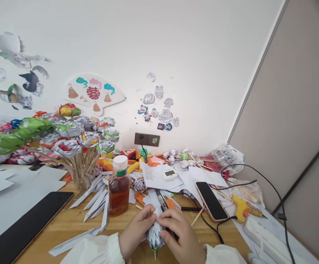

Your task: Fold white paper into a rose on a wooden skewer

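Observation:
Both hands close around a white folded-paper flower low in the middle of the view, over the wooden table. My left hand pinches its upper left side between thumb and fingers. On the other side my right hand curls its fingers against the top and right of the petals. A bit of green shows at the flower's lower end. Just beyond the hands lie a utility knife and some orange and white paper pieces. Folded white paper strips are spread to the left.
A bottle of amber liquid stands left of the hands. Paper flowers on sticks fill a container behind it. To the right are a phone, a yellow glue gun, a power strip and loose cables. A white timer sits on paper.

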Tool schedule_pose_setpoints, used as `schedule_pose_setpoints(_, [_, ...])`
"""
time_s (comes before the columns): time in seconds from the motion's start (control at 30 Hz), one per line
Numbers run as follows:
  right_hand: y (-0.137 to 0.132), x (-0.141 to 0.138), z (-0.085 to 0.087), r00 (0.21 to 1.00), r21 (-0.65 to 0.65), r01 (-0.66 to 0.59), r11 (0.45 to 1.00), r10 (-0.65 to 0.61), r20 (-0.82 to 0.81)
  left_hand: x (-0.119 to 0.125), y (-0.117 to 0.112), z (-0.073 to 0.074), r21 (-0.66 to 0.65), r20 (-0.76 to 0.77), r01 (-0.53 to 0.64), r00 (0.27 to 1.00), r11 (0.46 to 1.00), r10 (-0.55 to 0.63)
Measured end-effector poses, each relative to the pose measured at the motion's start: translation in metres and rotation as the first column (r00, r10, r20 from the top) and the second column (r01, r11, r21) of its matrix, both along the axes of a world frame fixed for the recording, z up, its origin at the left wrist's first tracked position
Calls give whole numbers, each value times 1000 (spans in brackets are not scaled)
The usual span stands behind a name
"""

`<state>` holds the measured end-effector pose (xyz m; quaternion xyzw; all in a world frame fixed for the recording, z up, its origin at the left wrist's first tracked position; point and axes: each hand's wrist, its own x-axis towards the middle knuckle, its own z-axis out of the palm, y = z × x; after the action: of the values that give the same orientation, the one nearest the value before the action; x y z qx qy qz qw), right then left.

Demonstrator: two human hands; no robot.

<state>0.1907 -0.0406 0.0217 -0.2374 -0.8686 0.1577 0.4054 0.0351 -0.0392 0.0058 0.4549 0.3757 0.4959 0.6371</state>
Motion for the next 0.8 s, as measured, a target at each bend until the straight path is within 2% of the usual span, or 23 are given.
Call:
schedule_pose_setpoints(0.17, [0,-4,-1,999,53,-20,998,19,29,0,3,-7,30,-7,-66,998,997,66])
schedule_pose_setpoints(0.3, [1,-4,-1,996,82,-55,995,49,70,1,3,-10,42,-27,-76,997,996,77])
schedule_pose_setpoints(0.5, [-2,-4,-5,1000,-54,-16,998,15,-22,0,2,-6,32,-27,-68,997,997,69])
schedule_pose_setpoints(0.67, [-4,-5,-5,999,-49,-30,998,29,-15,1,0,-4,21,-38,-62,997,998,63])
schedule_pose_setpoints(0.8, [-5,-7,-6,999,-90,2,996,-6,-51,2,-2,0,13,-46,-66,997,998,67])
